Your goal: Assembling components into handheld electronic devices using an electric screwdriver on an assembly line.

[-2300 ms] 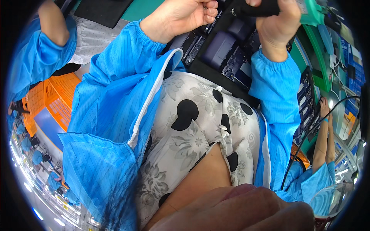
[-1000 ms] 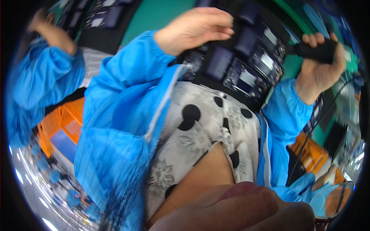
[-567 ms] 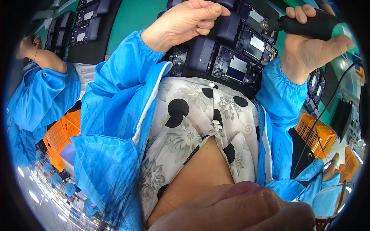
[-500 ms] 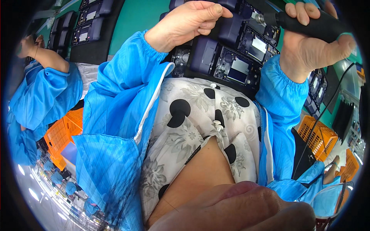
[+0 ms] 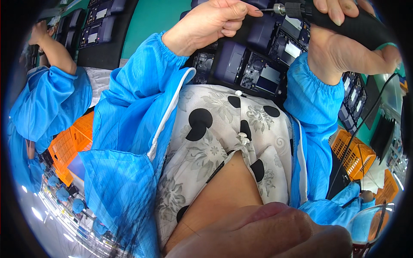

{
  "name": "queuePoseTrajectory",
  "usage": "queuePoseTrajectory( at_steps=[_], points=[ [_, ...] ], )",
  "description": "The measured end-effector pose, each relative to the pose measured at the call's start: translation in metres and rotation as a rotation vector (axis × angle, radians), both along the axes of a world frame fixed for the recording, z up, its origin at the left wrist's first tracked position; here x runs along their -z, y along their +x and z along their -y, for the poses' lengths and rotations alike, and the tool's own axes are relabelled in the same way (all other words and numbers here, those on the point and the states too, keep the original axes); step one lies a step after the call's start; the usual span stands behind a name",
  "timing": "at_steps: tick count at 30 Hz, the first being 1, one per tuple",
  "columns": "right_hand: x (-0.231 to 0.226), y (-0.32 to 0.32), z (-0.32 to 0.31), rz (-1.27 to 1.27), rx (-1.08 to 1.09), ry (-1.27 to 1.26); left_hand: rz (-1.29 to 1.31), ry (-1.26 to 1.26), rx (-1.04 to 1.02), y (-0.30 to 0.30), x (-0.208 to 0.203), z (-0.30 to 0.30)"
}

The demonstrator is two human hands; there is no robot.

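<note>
My right hand [image 5: 340,56] is wrapped round a black electric screwdriver [image 5: 368,30], which lies across the palm with its metal chuck [image 5: 279,9] pointing left. A thin bit reaches from the chuck to the fingertips of my left hand [image 5: 211,23]. Thumb and forefinger of that hand are pinched together at the bit's tip; whatever they hold is too small to make out. Beneath both hands lie several opened dark purple device housings [image 5: 230,62] with exposed circuit boards [image 5: 262,77] and pale rectangular parts.
More opened housings sit on a black mat [image 5: 101,56] at the left, over a green bench top [image 5: 148,26]. A black cable [image 5: 361,116] hangs down on the right. Orange crates [image 5: 355,152] stand at both sides. Another person's arm [image 5: 60,53] is at the far left.
The screwdriver has shifted left and up, bringing its bit to my left fingertips. My left hand stays almost in place, still pinched. The other person's arm at the left has moved slightly.
</note>
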State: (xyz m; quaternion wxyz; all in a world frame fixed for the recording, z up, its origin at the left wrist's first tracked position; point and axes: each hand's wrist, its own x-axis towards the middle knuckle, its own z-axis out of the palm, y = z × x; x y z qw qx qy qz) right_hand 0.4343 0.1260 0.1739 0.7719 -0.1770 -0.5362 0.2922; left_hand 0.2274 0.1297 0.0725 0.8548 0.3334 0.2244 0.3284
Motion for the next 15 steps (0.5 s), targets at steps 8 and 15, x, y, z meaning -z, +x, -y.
queuePoseTrajectory(
  at_steps=[8,15],
  points=[
    [0.0044,-0.0002,-0.0037,0.014,0.006,0.029,0.060,-0.059,0.015,0.0021,-0.0025,0.0025],
    [0.0065,-0.0002,-0.0046,0.025,0.004,0.036,0.111,-0.064,0.033,0.0011,0.0008,0.0009]
  ],
)
